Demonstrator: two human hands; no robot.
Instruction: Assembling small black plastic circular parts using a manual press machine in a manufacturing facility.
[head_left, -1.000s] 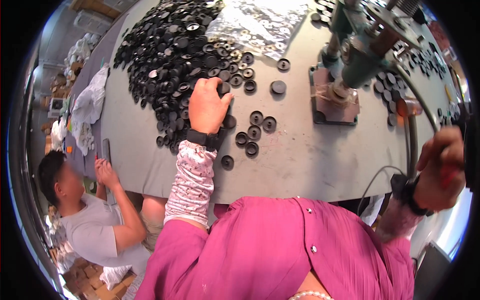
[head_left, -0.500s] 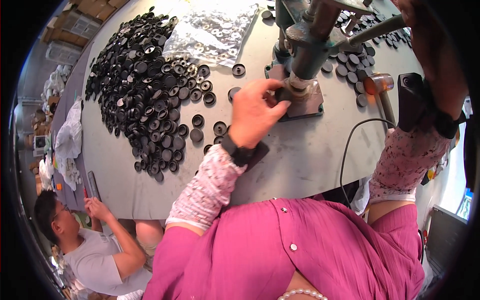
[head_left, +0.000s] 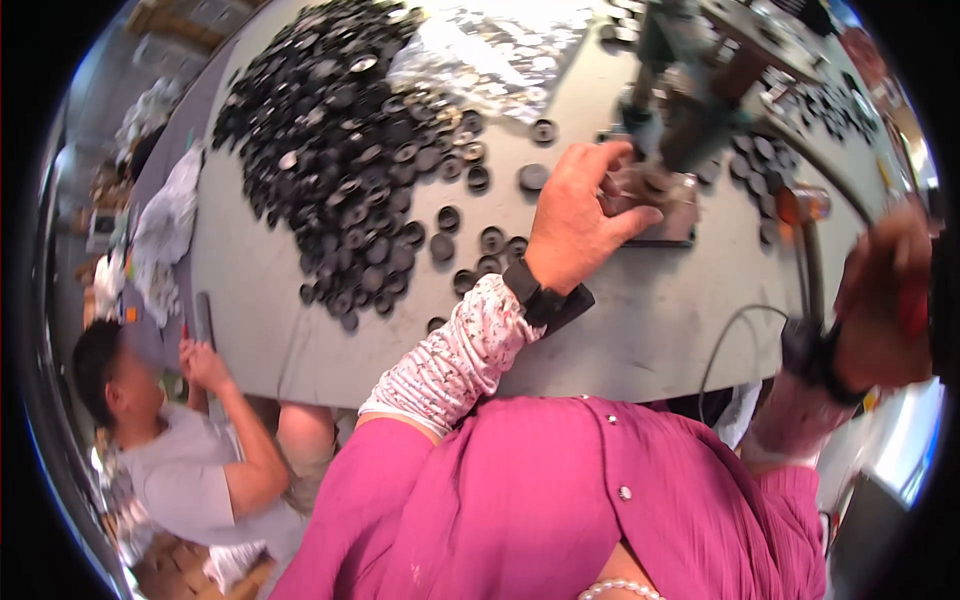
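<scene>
My left hand (head_left: 590, 215) reaches to the base of a dark green hand press (head_left: 700, 125), thumb and fingers spread apart beside its die. Nothing is seen between those fingers. On the right, my right hand (head_left: 885, 290) is smeared by motion; it is closed round the end of the press lever (head_left: 825, 170), which slants down toward me. A big heap of round black caps (head_left: 330, 130) covers the table left of the press. Several loose caps (head_left: 490, 240) lie between the heap and my left wrist.
A clear plastic bag (head_left: 490, 60) of small metal parts lies behind the heap. More black discs (head_left: 765, 165) are right of the press, near an orange-and-metal lamp-like piece (head_left: 800, 205). A cable (head_left: 725, 340) curves over the table edge. Another person (head_left: 190, 450) sits at left.
My right hand has come down with the press lever. The fingers of my left hand have parted, and the black cap they held no longer shows between them. The whole view has shifted.
</scene>
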